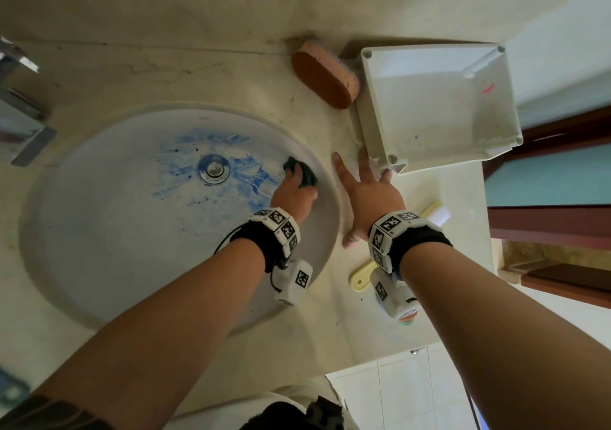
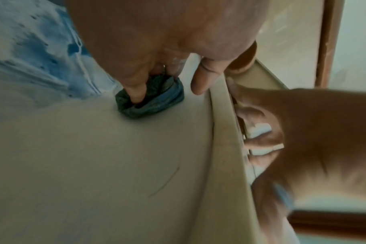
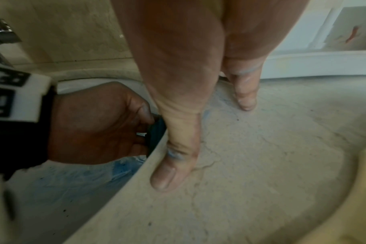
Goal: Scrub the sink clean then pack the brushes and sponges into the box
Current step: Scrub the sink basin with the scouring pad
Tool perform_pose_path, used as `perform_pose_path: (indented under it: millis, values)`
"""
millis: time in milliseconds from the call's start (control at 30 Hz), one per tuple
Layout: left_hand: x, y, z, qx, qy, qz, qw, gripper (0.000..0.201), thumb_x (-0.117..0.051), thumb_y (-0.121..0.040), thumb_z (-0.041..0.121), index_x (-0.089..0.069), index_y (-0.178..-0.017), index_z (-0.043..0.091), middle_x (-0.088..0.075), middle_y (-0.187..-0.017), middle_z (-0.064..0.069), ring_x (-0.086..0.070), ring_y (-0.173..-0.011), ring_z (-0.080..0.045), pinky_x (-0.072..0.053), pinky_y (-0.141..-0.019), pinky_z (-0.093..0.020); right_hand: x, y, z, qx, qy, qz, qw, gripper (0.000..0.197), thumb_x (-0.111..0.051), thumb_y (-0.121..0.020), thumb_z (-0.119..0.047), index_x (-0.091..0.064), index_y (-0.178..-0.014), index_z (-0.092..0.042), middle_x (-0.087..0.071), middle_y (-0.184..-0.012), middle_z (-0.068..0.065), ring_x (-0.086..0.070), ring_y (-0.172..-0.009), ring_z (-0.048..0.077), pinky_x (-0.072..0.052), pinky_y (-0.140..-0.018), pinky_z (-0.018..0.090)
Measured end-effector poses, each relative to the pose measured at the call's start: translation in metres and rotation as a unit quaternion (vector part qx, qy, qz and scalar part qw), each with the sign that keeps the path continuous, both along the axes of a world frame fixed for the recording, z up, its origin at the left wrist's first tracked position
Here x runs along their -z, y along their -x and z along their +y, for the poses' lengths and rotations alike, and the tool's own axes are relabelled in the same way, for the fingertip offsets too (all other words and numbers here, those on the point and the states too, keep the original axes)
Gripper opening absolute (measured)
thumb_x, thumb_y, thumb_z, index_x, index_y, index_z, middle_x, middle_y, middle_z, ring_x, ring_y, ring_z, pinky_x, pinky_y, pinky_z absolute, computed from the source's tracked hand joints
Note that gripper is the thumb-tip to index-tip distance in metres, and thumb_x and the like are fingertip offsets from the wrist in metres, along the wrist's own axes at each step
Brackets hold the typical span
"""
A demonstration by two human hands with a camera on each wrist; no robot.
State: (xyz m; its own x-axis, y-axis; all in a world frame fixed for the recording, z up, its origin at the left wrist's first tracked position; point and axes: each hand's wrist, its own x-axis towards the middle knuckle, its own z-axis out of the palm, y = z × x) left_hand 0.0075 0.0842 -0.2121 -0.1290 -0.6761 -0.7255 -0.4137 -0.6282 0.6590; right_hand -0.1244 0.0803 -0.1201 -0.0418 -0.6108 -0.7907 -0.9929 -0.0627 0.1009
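Note:
A round white sink (image 1: 115, 264) is smeared with blue stain around its drain (image 1: 214, 168). My left hand (image 1: 294, 188) grips a dark green scrub pad (image 1: 305, 173) (image 2: 153, 102) and presses it on the sink's right wall near the rim. My right hand (image 1: 367, 185) lies flat with spread fingers (image 3: 173, 165) on the counter between the sink and a white box (image 1: 439, 105), which stands empty. An oval brown sponge (image 1: 325, 77) lies beside the box's left wall. A cream-handled brush (image 1: 363, 277) with white bristles (image 1: 540, 214) lies under my right wrist.
A chrome tap (image 1: 20, 105) stands at the far left of the beige counter (image 1: 198, 66). The counter's right edge (image 1: 486, 264) runs past the box, with a wooden door frame (image 1: 549, 224) beyond it. Tiled floor (image 1: 403, 396) shows below.

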Motion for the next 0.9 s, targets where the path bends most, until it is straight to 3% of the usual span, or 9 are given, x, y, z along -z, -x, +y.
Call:
perform_pose_path:
  millis: [133, 333, 467, 567, 667, 800, 900]
  values:
    - [-0.003, 0.002, 0.0, -0.045, -0.005, 0.005, 0.999, 0.075, -0.051, -0.091, 0.015, -0.015, -0.155, 0.022, -0.014, -0.162, 0.0, -0.03, -0.14, -0.029, -0.026, -0.115, -0.034, 0.0, 0.0, 0.0, -0.002, 0.0, -0.003, 1.0, 0.156, -0.095, -0.05, -0.03, 0.03, -0.143, -0.046, 0.029, -0.157, 0.005, 0.006, -0.141, 0.056, -0.04, -0.102, 0.06]
    - [-0.008, 0.004, 0.026, 0.02, -0.004, 0.028, 0.999, 0.071, -0.053, -0.09, 0.016, -0.023, -0.154, 0.025, -0.025, -0.159, 0.0, -0.031, -0.141, -0.026, -0.023, -0.116, -0.032, -0.001, -0.001, 0.001, -0.004, 0.002, -0.007, 1.0, 0.157, -0.095, -0.05, -0.031, 0.03, -0.142, -0.046, 0.029, -0.157, 0.005, 0.005, -0.141, 0.056, -0.04, -0.103, 0.06]
    - [-0.006, -0.003, -0.008, -0.027, -0.035, 0.001, 0.999, 0.078, -0.055, -0.088, 0.013, -0.016, -0.155, 0.023, -0.029, -0.156, -0.013, -0.036, -0.136, -0.034, -0.031, -0.113, -0.04, -0.002, -0.001, 0.0, -0.002, 0.003, -0.001, 1.0, 0.157, -0.095, -0.049, -0.03, 0.029, -0.143, -0.047, 0.028, -0.158, 0.004, 0.006, -0.141, 0.055, -0.042, -0.101, 0.06]
    - [-0.006, -0.01, -0.025, -0.032, -0.047, -0.038, 0.998, 0.077, -0.054, -0.091, 0.013, -0.012, -0.156, 0.017, -0.03, -0.152, -0.02, -0.037, -0.133, -0.037, -0.032, -0.11, -0.041, -0.002, -0.001, 0.0, 0.0, 0.0, -0.003, 1.0, 0.157, -0.096, -0.049, -0.029, 0.029, -0.142, -0.047, 0.028, -0.158, 0.004, 0.007, -0.141, 0.055, -0.042, -0.101, 0.061]
    - [-0.008, -0.006, -0.017, -0.035, -0.047, -0.038, 0.998, 0.083, -0.057, -0.088, 0.013, -0.01, -0.156, 0.021, -0.025, -0.157, -0.013, -0.035, -0.136, -0.036, -0.031, -0.112, -0.04, -0.001, -0.001, 0.0, 0.002, -0.002, -0.001, 1.0, 0.156, -0.095, -0.05, -0.028, 0.03, -0.142, -0.047, 0.028, -0.158, 0.004, 0.007, -0.141, 0.055, -0.041, -0.102, 0.06]
    - [-0.011, 0.001, 0.012, 0.045, -0.026, -0.01, 0.999, 0.082, -0.055, -0.086, 0.013, -0.015, -0.156, 0.026, -0.014, -0.162, 0.001, -0.028, -0.143, -0.028, -0.024, -0.118, -0.035, 0.001, 0.0, 0.0, -0.004, 0.002, -0.001, 1.0, 0.157, -0.095, -0.049, -0.029, 0.03, -0.142, -0.047, 0.03, -0.157, 0.004, 0.009, -0.141, 0.054, -0.043, -0.1, 0.06]
    - [-0.009, 0.001, 0.016, 0.062, -0.021, 0.0, 0.998, 0.083, -0.053, -0.086, 0.009, -0.013, -0.156, 0.026, -0.012, -0.162, 0.003, -0.028, -0.143, -0.026, -0.024, -0.118, -0.033, 0.001, 0.0, 0.0, -0.004, 0.001, -0.002, 1.0, 0.157, -0.095, -0.049, -0.029, 0.03, -0.142, -0.047, 0.03, -0.157, 0.004, 0.009, -0.142, 0.054, -0.043, -0.1, 0.059]
